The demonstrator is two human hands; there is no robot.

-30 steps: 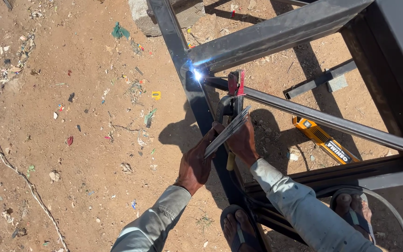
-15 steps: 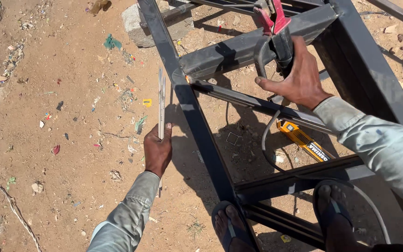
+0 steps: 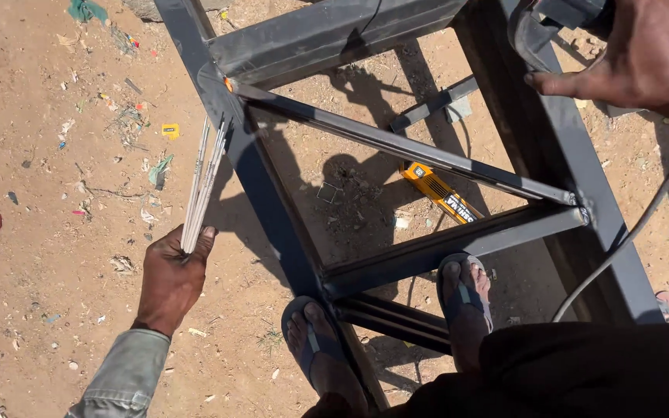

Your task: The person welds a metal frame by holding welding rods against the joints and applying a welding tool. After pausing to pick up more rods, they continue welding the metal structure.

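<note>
standing on a dark steel frame [image 3: 272, 201] laid over bare sandy ground [image 3: 48, 255], feet in sandals [image 3: 315, 340] planted on its lower bars. left hand [image 3: 170, 279] out over the dirt just left of the frame's long bar, fingers closed round a thin bundle of grey welding rods [image 3: 203, 182], gripped at the lower end, the tips fanning up and reaching the corner where a small orange spot [image 3: 229, 83] glows on the joint. right hand [image 3: 644, 54] up at the top right edge, curled over a dark looped cable [image 3: 536, 39], thumb stretched along it; mostly cut off by the edge, so cannot tell how tightly shut. grey cable [image 3: 621, 240] trailing down from that hand across the frame's right bar. thin diagonal bar [image 3: 404, 147] crossing the frame's opening from the glowing corner to the right side. yellow level [image 3: 441, 193] lying on the ground inside the frame, under the diagonal bar. bits of litter [image 3: 160, 166] scattered over the dirt to the left, well apart from the hand.
</note>
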